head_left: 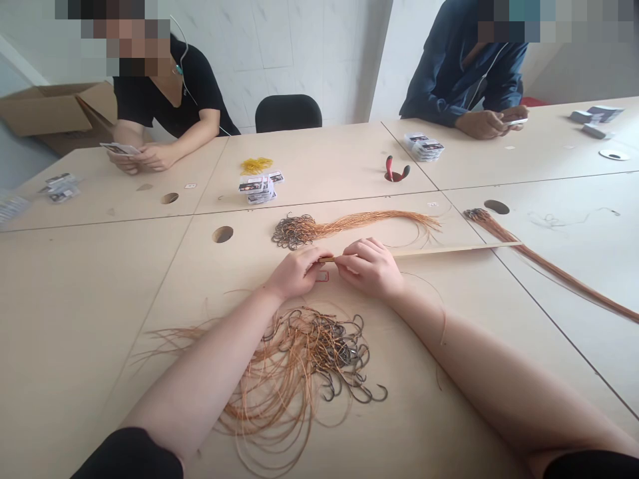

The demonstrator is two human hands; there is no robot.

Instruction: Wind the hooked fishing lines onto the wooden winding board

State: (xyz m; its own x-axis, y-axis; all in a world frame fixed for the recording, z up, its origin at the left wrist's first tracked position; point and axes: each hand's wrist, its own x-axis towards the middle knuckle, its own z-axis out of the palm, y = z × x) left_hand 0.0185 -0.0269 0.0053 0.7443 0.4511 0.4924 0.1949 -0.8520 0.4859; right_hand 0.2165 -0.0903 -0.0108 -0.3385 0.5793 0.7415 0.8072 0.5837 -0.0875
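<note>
Both my hands meet above the middle of the table. My left hand (301, 271) is closed, its thumb and fingers pinching the near end of a thin wooden strip (456, 250). Close beside it my right hand (370, 267) is closed on the same strip, which runs out to the right behind it. A loose strand of orange line (444, 319) curves over my right forearm. Below my hands lies a tangled pile of dark fish hooks (344, 346) with orange lines (259, 399). Beyond them rests a neater bundle of hooks (293, 231), its lines trailing right.
Another hook-and-line bundle (549, 258) stretches along the right. Stacked small packets (259, 189), yellow pieces (256, 165) and red-black pliers (394, 174) in a table hole lie farther back. Two people sit opposite, a black sleeve (202, 76) left and a blue sleeve (424, 80) right.
</note>
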